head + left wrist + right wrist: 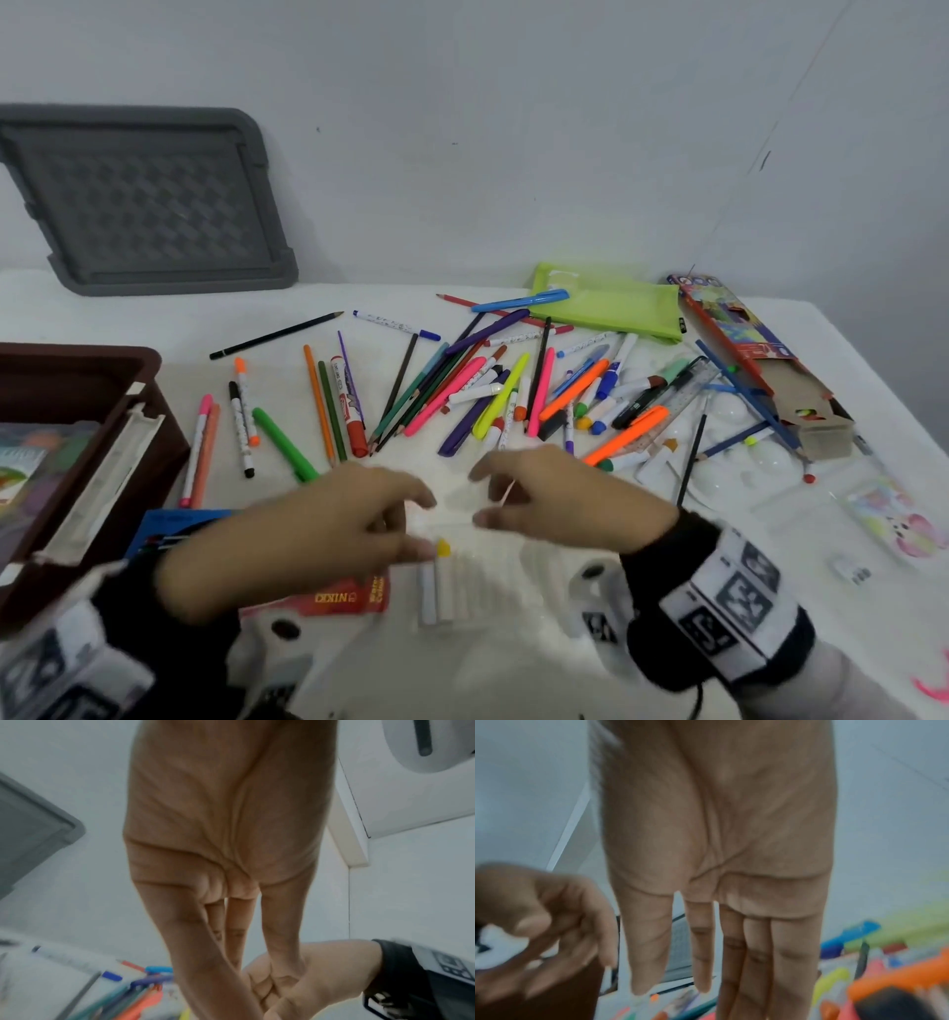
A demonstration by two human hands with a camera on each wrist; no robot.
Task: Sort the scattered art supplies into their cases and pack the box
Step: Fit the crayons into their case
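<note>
A: The tabletop [513, 663] is the biggest thing. Where does the brown box [92, 380] sit?

B: At nine o'clock, with the green pouch [611, 303] at one o'clock and the pens and pencils [462, 390] heaped at twelve.

A: And the person's hands?

B: The left hand [328, 519] and right hand [570, 498] hover at centre, each grip apart and empty, above a white marker tray [462, 591]. They'd do best gathering same-type markers, caps aligned, a few at once.

red packet [354, 596] reading "NIKKI"
</note>
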